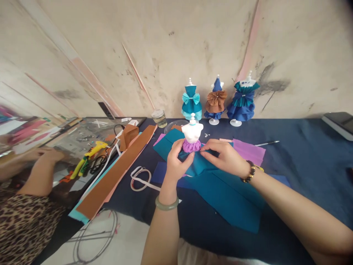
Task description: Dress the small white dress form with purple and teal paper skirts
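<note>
A small white mannequin bust (192, 131) stands upright between my hands, with a gathered purple fabric band (191, 145) round its waist. My left hand (179, 160) is closed round the mannequin's left side, thumb and fingers against the purple band. My right hand (224, 156) is closed in a pinch at the right edge of that band; its fingertips partly hide what they grip. Beneath both hands lies teal fabric (231, 198), folded and spread over the table. The mannequin's lower part is hidden behind my hands and the cloth.
Three dressed mannequins (216, 101) stand by the wall. Purple fabric (249, 151) and a pen-like tool (267, 143) lie right. To the left are a tape roll (141, 179), brown fabric strips (118, 173), a glass (159, 118) and a yellow-green glue gun (88, 158), near another person's arm (41, 169).
</note>
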`<state>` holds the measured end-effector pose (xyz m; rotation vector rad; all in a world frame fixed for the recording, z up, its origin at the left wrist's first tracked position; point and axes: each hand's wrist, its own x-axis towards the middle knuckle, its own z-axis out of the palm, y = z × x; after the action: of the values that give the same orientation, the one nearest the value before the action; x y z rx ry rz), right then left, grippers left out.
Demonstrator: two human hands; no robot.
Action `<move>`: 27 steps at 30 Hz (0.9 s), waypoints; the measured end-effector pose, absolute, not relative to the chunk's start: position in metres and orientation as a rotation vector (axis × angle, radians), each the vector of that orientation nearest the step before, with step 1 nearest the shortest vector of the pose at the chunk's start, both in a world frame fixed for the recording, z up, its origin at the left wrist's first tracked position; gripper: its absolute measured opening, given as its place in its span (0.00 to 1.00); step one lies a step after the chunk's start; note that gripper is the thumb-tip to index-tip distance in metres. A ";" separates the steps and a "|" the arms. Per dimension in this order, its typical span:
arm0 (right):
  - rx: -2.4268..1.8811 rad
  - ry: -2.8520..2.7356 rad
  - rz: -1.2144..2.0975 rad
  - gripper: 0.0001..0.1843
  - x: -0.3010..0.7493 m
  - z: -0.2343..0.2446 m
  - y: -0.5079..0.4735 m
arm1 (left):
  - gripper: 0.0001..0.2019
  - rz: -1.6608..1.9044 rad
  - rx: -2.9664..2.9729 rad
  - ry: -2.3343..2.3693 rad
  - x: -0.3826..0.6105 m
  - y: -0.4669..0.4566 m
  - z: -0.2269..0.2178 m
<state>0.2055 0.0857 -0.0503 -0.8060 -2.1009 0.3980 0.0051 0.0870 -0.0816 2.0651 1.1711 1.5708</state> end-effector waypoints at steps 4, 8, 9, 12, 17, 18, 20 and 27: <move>-0.706 -2.135 0.373 0.07 0.206 -0.050 0.086 | 0.17 1.570 2.068 1.200 0.005 0.087 -0.082; -0.708 -2.096 0.363 0.06 0.202 -0.055 0.086 | 0.16 1.570 2.091 1.196 0.006 0.086 -0.081; -0.726 -2.077 0.365 0.06 0.201 -0.057 0.086 | 0.16 1.572 2.098 1.190 0.006 0.086 -0.081; -0.783 -2.019 0.371 0.05 0.198 -0.060 0.085 | 0.16 1.576 2.113 1.172 0.006 0.086 -0.081; -0.844 -1.929 0.414 0.04 0.194 -0.064 0.084 | 0.17 1.566 2.100 1.182 0.006 0.085 -0.081; -0.854 -1.915 0.428 0.04 0.193 -0.064 0.084 | 0.17 1.561 2.096 1.183 0.006 0.085 -0.081; -0.884 -1.880 0.455 0.03 0.192 -0.066 0.084 | 0.17 1.552 2.091 1.181 0.006 0.084 -0.080; -0.991 -1.839 0.518 0.05 0.192 -0.066 0.084 | 0.21 1.500 1.997 1.213 0.009 0.082 -0.077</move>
<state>0.1923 0.0841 -0.0665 -0.9912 -1.8394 0.5176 0.0091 0.0824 -0.0771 1.9967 1.2134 1.4996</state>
